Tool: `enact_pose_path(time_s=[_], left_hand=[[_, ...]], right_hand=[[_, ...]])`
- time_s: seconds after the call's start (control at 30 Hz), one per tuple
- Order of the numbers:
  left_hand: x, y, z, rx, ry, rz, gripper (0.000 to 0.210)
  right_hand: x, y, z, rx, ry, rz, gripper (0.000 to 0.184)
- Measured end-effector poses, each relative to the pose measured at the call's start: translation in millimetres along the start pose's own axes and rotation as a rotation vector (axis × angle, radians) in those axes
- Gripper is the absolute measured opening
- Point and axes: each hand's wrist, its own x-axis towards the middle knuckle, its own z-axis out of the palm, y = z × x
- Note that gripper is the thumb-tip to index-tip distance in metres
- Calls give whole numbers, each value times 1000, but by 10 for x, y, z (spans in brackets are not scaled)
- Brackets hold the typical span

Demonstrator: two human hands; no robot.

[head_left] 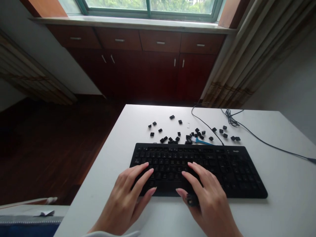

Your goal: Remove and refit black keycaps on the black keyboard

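Note:
A black keyboard point(237, 184) lies across the white table in front of me. My left hand point(128, 191) rests over its left part, fingers spread and bent, with the fingertips on the keys. Over the middle keys is my right hand point(204, 194), also with its fingers apart and the fingertips touching the keyboard. Beside the right thumb, a small dark piece point(192, 199) shows at the keyboard's front edge; whether the hand holds it I cannot tell. Loose black keycaps point(172, 117) are scattered behind the keyboard. A blue brush point(203, 142) with pale bristles lies among them.
The keyboard's cable point(207, 121) runs back over the table. A bundled black cord point(230, 118) lies at the back right and stretches to the right edge. Beyond the white table point(98, 184) stand a brown cabinet point(153, 69) and curtains point(237, 65).

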Motion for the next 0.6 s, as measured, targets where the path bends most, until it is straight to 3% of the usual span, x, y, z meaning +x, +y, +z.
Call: enact_pose_path(time_s=[0.17, 0.33, 0.47, 0.53, 0.6], left_hand=[[12, 42, 16, 34, -19, 45, 51], [139, 20, -73, 10, 17, -38, 49], [620, -238, -180, 90, 32, -109, 31], [933, -436, -229, 124, -82, -126, 29], [1229, -626, -260, 123, -270, -107, 30]], right_hand=[[5, -2, 41, -33, 5, 7, 34], [14, 4, 74, -51, 23, -3, 33], [6, 9, 89, -51, 26, -1, 32], [-5, 11, 96, -55, 32, -6, 32], [-14, 11, 106, -56, 43, -10, 32]])
